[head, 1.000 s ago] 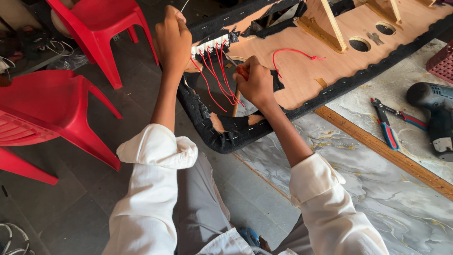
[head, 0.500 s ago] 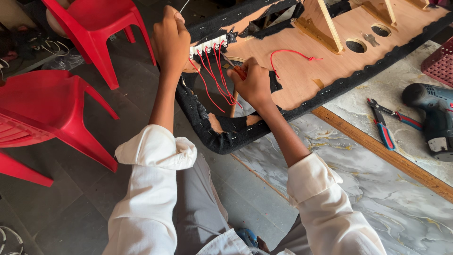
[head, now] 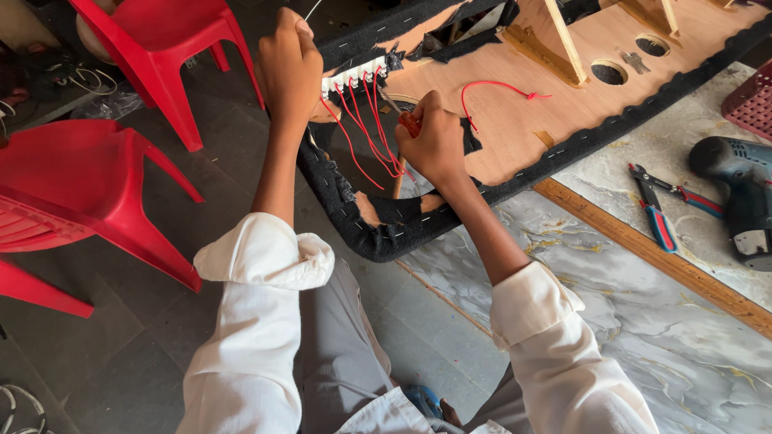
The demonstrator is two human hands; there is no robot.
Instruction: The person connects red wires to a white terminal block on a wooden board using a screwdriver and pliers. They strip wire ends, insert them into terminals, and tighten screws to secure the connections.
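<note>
A: What is held by each hand?

B: The white terminal block (head: pixel 354 77) is pinched by the left hand (head: pixel 289 68), fingers closed around its near end at the edge of the plywood panel (head: pixel 515 112). A screwdriver with a red handle (head: pixel 408 122) is gripped in the closed fist of the right hand (head: pixel 434 145), and its thin shaft is pointed up toward the block.

A: Where are the wires, seen from that grip?

B: The red wires (head: pixel 366 133) are hung from the block and looped down between the two hands, just beside the right-hand knuckles. A further red wire (head: pixel 498 87) is laid on the panel beyond the right hand, apart from the bundle.

A: What could go wrong?

B: The screwdriver tip could be slipped off a terminal screw if it is pushed at an angle; the left-hand fingers, held just past the block, could then be jabbed. A wire could also be pulled out of its slot if the bundle is snagged by the right wrist. Whether the tip is seated cannot be told, since it is partly hidden.

A: And what lies nearby?

B: The black felt edging (head: pixel 378 233) is stapled around the panel below the right hand. Pliers (head: pixel 655 213) and a cordless drill (head: pixel 736 193) are laid well off to the right, and red plastic chairs (head: pixel 96 185) are stood to the left.
</note>
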